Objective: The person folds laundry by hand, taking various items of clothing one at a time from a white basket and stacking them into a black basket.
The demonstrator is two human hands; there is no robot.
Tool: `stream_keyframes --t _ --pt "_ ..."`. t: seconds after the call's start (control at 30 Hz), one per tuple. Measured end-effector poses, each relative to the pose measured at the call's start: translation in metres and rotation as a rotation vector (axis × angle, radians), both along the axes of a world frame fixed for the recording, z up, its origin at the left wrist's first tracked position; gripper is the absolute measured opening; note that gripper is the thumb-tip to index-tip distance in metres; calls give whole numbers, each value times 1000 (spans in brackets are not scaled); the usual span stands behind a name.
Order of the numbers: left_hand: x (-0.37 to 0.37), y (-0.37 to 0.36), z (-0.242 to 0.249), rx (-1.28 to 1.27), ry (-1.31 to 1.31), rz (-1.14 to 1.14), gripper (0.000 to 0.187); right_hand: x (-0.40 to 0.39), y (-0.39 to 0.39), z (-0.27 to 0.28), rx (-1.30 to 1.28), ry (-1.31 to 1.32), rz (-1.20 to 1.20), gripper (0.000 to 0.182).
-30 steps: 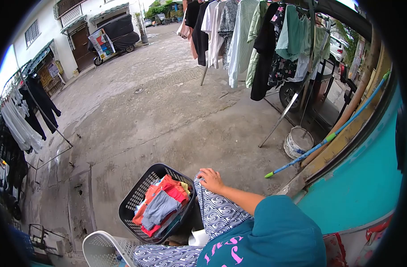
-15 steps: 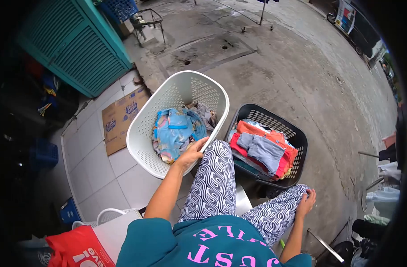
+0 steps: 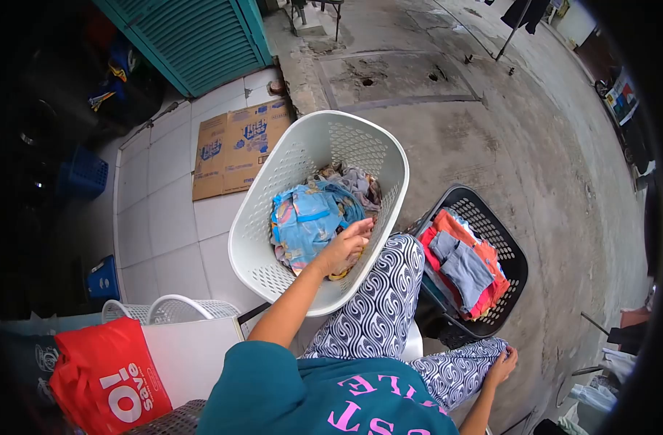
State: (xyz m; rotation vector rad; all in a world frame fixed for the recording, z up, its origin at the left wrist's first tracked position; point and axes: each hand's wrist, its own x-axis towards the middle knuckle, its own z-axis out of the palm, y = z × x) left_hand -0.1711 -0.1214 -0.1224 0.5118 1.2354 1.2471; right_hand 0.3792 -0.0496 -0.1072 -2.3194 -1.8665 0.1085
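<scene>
Inside the white laundry basket (image 3: 248,243), my left hand (image 3: 346,250) hovers over the clothes with its fingers stretched out and nothing gripped. Just beside it lies a crumpled light-blue patterned garment (image 3: 309,217). A greyish garment (image 3: 360,186) is bunched behind that, against the far wall of the basket. My right hand (image 3: 502,364) rests on my right knee, its fingers laid over the patterned trousers (image 3: 451,373). To the right, a black laundry basket (image 3: 516,268) holds folded clothes, with a grey garment (image 3: 462,268) on top of orange and red ones (image 3: 491,257).
A flattened cardboard box (image 3: 237,148) lies on white tiles (image 3: 157,239) near a teal louvred door (image 3: 201,43). At lower left are a red bag (image 3: 110,377) and a white basket with handles (image 3: 179,308). Concrete ground (image 3: 549,167) stretches beyond the baskets.
My left hand has left the white basket's near rim and moved in over the clothes. The view has turned, so both baskets appear further right. My right hand stays on my knee.
</scene>
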Motion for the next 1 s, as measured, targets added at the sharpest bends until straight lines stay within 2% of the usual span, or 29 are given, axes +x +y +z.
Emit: stream_keyframes --t 0.03,0.1,0.17,0.2,0.27,0.37,0.43,0.47,0.5,0.57,0.6,0.63,0.67,0.7,0.77,0.83,0.87,0.93,1.0 --pt "-11 -1 -16 -21 247 70 60 5 -3 -3 7 6 6 23" --pt "-36 -8 -31 -280 1435 -78 52 -3 -4 2 1 21 -21 23" --pt "-64 -16 -71 -438 1668 -125 46 -8 -5 5 2 46 -49 23" --pt "-76 -18 -86 -429 1676 -119 46 -8 -4 5 -14 36 -49 23" --pt "-90 -27 -111 -419 1885 -88 40 -5 -2 4 -26 28 -49 23" --pt "-103 -30 -128 -441 1853 -114 34 -13 -2 8 -40 -11 -36 25" --pt "-107 -24 -115 -490 1795 -184 30 -47 -8 26 236 -234 214 25" --pt "-107 -20 -107 -543 1729 -258 27 -61 -9 28 237 -233 208 25" --pt "-106 -17 -100 -537 1732 -261 27 -75 -8 29 262 -112 301 25" --pt "-106 -9 -85 -415 1583 -22 19 -107 -4 29 273 133 439 23" --pt "-106 -2 -72 -412 1588 -24 19 -125 -3 28 260 256 480 22" --pt "-107 8 -56 -331 1378 109 17 -143 -3 27 212 463 509 22" --pt "-107 18 -37 -251 1163 231 15 -167 -2 31 152 755 498 24" --pt "-106 27 -15 -244 1170 226 15 -185 1 41 141 657 632 27" --pt "-100 46 36 102 1097 316 12 -225 11 64 -28 922 716 33" --pt "-84 61 99 376 1231 251 10 -263 25 87 -90 1010 809 32" --pt "-68 66 139 360 1159 190 9 -284 32 102 -123 1049 848 34" --pt "-32 71 212 409 1061 97 8 -322 46 125 -53 986 1007 53" --pt "-1 75 263 490 1036 51 8 -355 50 148 -57 1047 1144 75"
